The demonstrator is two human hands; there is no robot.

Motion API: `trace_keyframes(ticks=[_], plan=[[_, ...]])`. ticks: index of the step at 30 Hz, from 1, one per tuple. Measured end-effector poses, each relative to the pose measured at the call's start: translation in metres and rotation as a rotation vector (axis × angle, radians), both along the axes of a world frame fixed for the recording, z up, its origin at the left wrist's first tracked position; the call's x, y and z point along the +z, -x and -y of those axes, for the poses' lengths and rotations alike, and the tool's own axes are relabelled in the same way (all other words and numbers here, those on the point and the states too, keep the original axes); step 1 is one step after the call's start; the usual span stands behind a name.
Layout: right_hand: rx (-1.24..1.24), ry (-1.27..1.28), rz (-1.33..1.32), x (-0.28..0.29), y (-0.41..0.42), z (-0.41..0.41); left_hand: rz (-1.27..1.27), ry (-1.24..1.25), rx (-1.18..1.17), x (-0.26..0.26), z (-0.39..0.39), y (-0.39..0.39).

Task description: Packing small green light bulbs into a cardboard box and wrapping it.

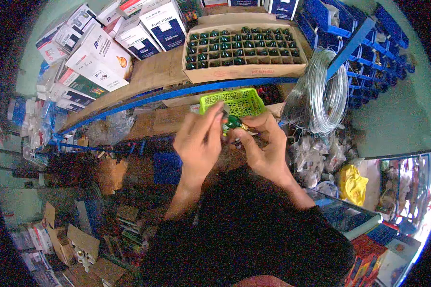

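Between my two hands is a small green glass bulb (pixel 233 122) with a brass-coloured screw base. My right hand (pixel 265 143) pinches it near the base, thumb below and index finger above. The fingertips of my left hand (pixel 200 138) close around its other end, on something small and greyish with a bit of orange; blur hides what it is. Just behind the fingers sits a lime-green plastic basket (pixel 233 97), partly covered by them. Above, on the shelf, a cardboard box (pixel 244 71) with dividers holds many similar green bulbs, and some of its cells lack one.
A blue metal shelf edge (pixel 165 96) crosses in front of me. Fuel filter boxes (pixel 164 25) stand at the upper left. A coil of silvery wire (pixel 330 93) hangs at the right, beside blue parts bins (pixel 366 53). Lower right are a yellow plastic bag (pixel 352 184) and a glass-topped counter (pixel 348 215).
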State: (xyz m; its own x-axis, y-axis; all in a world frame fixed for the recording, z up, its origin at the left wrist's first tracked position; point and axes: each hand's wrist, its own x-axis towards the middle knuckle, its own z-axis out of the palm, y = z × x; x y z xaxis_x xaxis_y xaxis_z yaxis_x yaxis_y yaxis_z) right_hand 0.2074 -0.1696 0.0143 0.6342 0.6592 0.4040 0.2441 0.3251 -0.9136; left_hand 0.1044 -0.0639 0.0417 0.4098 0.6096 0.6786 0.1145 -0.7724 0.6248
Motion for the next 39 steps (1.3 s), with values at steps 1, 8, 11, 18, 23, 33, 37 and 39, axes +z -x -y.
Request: trace_keyframes(ticks=[1,8,11,18,23,33,37,39], plan=[[-0.002,-0.001,-0.001,0.001,0.0,-0.001,-0.001,-0.001,-0.002,0.001,0.006,0.005],[0.166,0.111,-0.298,0.016,0.002,0.011,-0.125,-0.212,-0.056,0.003,0.005,0.01],[0.144,0.109,-0.267,0.019,-0.003,0.014,0.045,-0.189,-0.122,0.0,0.011,0.004],[0.138,-0.056,-0.259,0.006,0.002,0.004,-0.008,-0.34,-0.069,-0.011,0.012,0.002],[0.037,-0.146,-0.087,-0.001,0.005,0.006,-0.027,-0.366,-0.071,-0.004,0.018,0.003],[-0.143,-0.063,0.535,0.013,-0.012,0.009,-0.015,-0.332,-0.071,0.005,0.002,0.002],[-0.2,-0.133,0.665,0.012,-0.016,0.013,-0.071,-0.323,-0.082,0.014,0.009,0.004],[-0.2,-0.148,0.672,0.014,-0.019,0.011,-0.081,-0.3,-0.034,0.019,0.002,0.003]])
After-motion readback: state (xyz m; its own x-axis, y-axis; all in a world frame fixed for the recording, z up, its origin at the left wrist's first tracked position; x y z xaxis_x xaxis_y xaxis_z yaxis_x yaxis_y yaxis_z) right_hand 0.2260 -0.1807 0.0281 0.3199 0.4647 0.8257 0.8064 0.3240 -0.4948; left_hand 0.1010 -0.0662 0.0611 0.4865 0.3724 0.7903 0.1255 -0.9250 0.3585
